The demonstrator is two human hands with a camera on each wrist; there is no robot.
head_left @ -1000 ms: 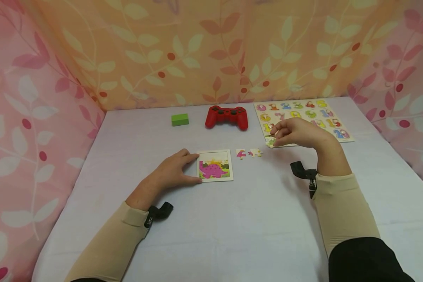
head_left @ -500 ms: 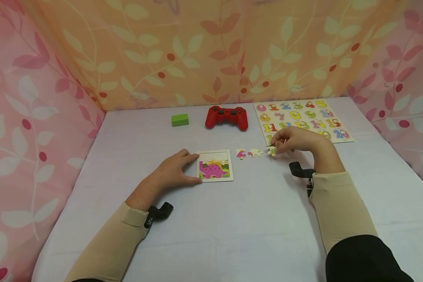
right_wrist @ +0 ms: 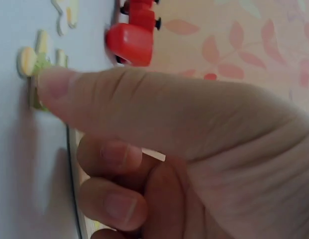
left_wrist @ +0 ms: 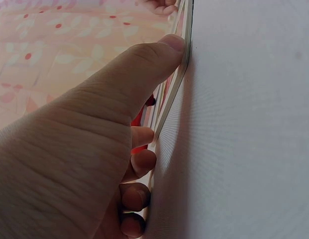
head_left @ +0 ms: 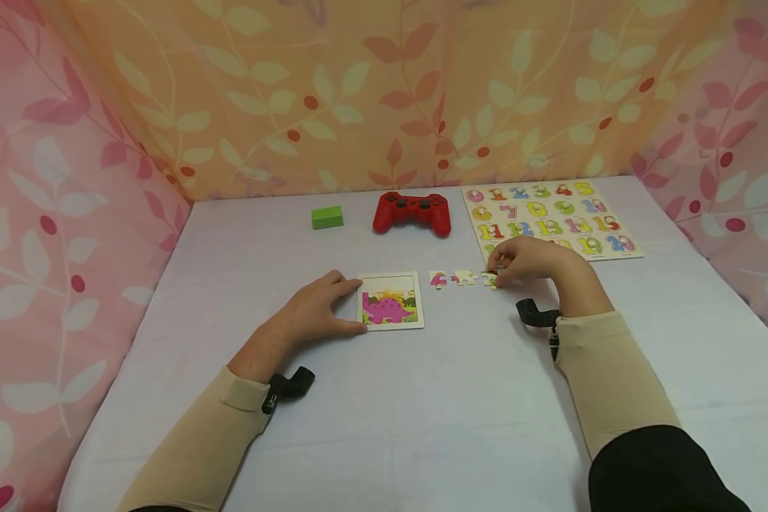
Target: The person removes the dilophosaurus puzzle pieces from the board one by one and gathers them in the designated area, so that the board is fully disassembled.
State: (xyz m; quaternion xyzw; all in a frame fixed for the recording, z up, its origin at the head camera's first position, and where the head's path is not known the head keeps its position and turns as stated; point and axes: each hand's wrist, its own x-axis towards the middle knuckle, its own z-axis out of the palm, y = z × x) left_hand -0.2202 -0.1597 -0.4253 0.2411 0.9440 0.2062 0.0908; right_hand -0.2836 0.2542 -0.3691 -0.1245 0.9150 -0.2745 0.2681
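Note:
My left hand holds the left side of a small dinosaur jigsaw puzzle in a white frame, thumb at the near corner and a fingertip at the far one. In the left wrist view the thumb lies along the frame's edge. Pinched by my right hand is a green-and-white jigsaw piece, low over the cloth; its right part is hidden by the fingers. The right wrist view shows the thumb on it. A pink jigsaw piece and a pale one lie in line to its left.
A number board lies at the back right, partly behind my right hand. At the back stand a red game controller and a green block. Patterned curtains enclose the white-covered table.
My right hand has come down and nearer with the jigsaw piece, from the number board's front corner to the row of loose pieces. The left hand and framed puzzle stay put.

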